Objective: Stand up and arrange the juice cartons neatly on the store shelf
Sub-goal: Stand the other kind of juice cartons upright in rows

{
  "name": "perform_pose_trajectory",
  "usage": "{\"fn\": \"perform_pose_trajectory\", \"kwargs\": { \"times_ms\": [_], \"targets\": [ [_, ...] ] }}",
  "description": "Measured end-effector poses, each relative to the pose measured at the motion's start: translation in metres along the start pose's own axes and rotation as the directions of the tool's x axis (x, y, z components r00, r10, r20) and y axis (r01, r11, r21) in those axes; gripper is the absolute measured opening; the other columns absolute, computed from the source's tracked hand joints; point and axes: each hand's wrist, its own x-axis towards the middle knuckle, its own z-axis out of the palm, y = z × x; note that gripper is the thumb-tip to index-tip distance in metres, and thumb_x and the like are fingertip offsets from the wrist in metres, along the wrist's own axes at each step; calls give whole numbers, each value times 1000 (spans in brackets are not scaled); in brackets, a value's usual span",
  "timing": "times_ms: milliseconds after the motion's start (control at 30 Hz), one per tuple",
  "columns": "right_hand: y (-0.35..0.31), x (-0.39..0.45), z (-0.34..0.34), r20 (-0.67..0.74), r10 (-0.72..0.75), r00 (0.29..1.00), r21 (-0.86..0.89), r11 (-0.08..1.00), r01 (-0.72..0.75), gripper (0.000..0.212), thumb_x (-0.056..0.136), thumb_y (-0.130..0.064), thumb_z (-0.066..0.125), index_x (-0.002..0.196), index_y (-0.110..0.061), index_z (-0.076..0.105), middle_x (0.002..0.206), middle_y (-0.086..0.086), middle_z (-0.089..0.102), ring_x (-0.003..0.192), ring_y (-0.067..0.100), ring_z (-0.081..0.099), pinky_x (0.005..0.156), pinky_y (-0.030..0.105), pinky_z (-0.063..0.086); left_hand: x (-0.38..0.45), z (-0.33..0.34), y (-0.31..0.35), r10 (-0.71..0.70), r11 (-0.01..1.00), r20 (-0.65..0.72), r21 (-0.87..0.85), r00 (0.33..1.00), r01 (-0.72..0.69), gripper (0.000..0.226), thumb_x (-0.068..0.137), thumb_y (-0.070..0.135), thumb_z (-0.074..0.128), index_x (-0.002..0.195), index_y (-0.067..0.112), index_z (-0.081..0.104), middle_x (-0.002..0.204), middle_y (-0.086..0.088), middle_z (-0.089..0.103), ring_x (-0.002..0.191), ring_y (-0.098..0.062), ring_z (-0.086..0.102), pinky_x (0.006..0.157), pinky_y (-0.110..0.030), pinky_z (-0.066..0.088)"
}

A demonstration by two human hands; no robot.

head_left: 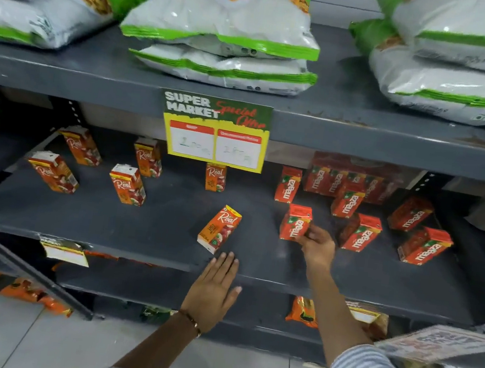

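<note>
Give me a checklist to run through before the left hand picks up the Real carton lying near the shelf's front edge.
1. Left hand free: ok, open and empty, fingertips just short of the carton.
2. Orange-and-white Real juice carton reachable: ok, lying tilted near the front edge, nothing on it.
3. Right hand out of the way: ok, it grips a red Maaza juice carton further right.
4. Room to stand it: ok, bare grey metal shelf to its left.
5. Other Real cartons upright: ok, five stand further back.
6. Carton undamaged: cannot tell.
</note>
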Motion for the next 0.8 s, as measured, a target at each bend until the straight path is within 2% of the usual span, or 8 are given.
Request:
{"fn": "perform_pose_trajectory", "kwargs": {
  "times_ms": [67, 167, 267, 333, 467, 633, 733, 800],
  "targets": [
    [10, -20, 12, -233, 35, 972, -105, 993, -61, 30, 76, 4, 64, 107, 3, 62, 117, 25, 62, 107, 37, 59, 99, 45, 46, -7, -6, -15, 50, 999, 45, 5, 998, -50, 66, 96, 43, 2, 130, 11, 48, 137, -6, 52, 128, -19, 47, 114, -31, 9],
    [18, -62, 43, -345, 20, 939, -133, 989, -70, 21, 80, -4, 59, 101, 2, 62, 114, 25, 61, 102, 40, 60, 92, 43, 46, -20, -19, -43, 142, 990, 99, 12, 985, -144, 66, 96, 42, 3, 127, 10, 52, 133, -6, 56, 124, -21, 50, 111, -33, -6],
    [18, -96, 84, -275, -13, 961, -183, 982, -39, 18, 84, -14, 62, 93, 1, 63, 107, 24, 65, 101, 37, 62, 87, 38, 46, -25, -33, -83, 132, 991, 73, 18, 989, -133, 68, 95, 43, 2, 126, 9, 53, 131, -8, 58, 122, -24, 53, 110, -32, -2],
    [13, -109, 111, -142, -22, 990, -309, 951, -23, 31, 84, -31, 64, 93, -2, 65, 108, 20, 66, 101, 36, 62, 87, 37, 46, -20, -41, -115, 100, 995, 41, 24, 994, -102, 68, 95, 45, 5, 127, 7, 51, 133, -12, 55, 124, -28, 51, 111, -32, -2],
    [7, -116, 146, 16, 54, 998, -468, 883, -40, 45, 78, -47, 64, 99, -7, 68, 116, 18, 61, 105, 32, 58, 88, 36, 46, -3, -44, -168, 4, 1000, -1, -13, 1000, -4, 58, 96, 43, 18, 141, 6, 23, 152, -16, 24, 141, -34, 16, 117, -36, -8],
    [-6, -117, 169, -18, 67, 998, -587, 807, -65, 53, 73, -38, 71, 110, -2, 58, 123, 21, 53, 115, 32, 52, 92, 39, 46, 4, -40, -204, -91, 996, -19, 15, 996, 91, 80, 84, 57, -11, 143, 6, 9, 155, -16, 13, 144, -30, 7, 116, -40, -4],
    [-13, -114, 177, 23, 90, 996, -626, 778, -56, 74, 66, -25, 79, 124, -1, 40, 127, 18, 54, 117, 35, 54, 94, 41, 46, 4, -38, -205, -110, 994, -18, 1, 994, 110, 62, 95, 46, 11, 143, 6, 7, 156, -15, 11, 144, -29, 5, 117, -40, -3],
    [-18, -108, 178, 60, 111, 992, -638, 769, -47, 72, 65, -22, 79, 124, -1, 42, 121, 16, 60, 113, 33, 58, 89, 38, 48, 5, -38, -204, -111, 994, -15, -9, 994, 111, 59, 97, 40, 23, 144, 7, 7, 156, -14, 9, 144, -28, 3, 116, -39, -5]
  ]
}}
